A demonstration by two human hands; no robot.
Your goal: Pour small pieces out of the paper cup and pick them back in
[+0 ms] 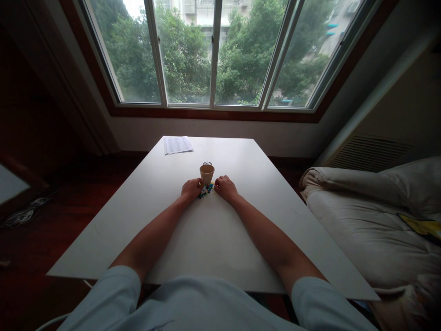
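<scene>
A brown paper cup (207, 174) stands upright on the white table (213, 243), its open rim facing up. Just in front of it lies a loose little pile of small blue, green, yellow and dark bead-like pieces (207, 189). My left hand (192, 188) rests at the left side of the pile, fingers curled inward close to the cup. On the right side of the pile my right hand (225, 187) has its fingers bent and drawn together at the edge of the pieces. Whatever either hand pinches is too small to make out.
Behind the cup is a thin dark loop (207, 163). Printed papers (178, 145) lie at the table's far left corner. A pale sofa (372, 220) stands to the right, and a wide window (213, 55) is beyond the table. Cables (29, 212) lie on the floor at left.
</scene>
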